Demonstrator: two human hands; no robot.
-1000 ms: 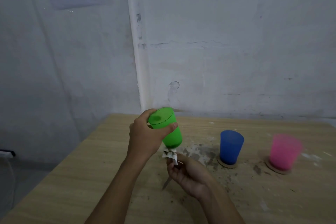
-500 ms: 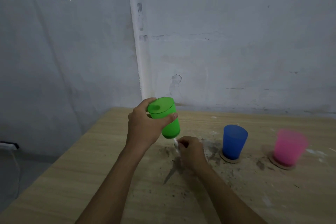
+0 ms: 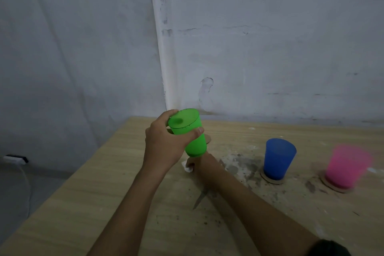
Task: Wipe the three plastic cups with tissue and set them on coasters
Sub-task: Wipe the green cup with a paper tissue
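My left hand grips a green plastic cup in the air above the table, tilted with its mouth toward me. Just under the cup, my right hand rests low on the table, closed on a small white tissue; the cup hides part of the hand. Behind the green cup, the edge of a bare cardboard coaster peeks out. A blue cup stands upright on its coaster. A pink cup, blurred, stands on another coaster.
The wooden table has dark stains and white flecks around its middle. Its left edge runs diagonally, with the floor below. White walls meet in a corner behind the table. A white power strip with a cable lies on the floor at left.
My right hand with the tissue has dropped from the cup's base to the table and moved left beneath the cup. The left hand keeps holding the green cup, tilted a bit more.
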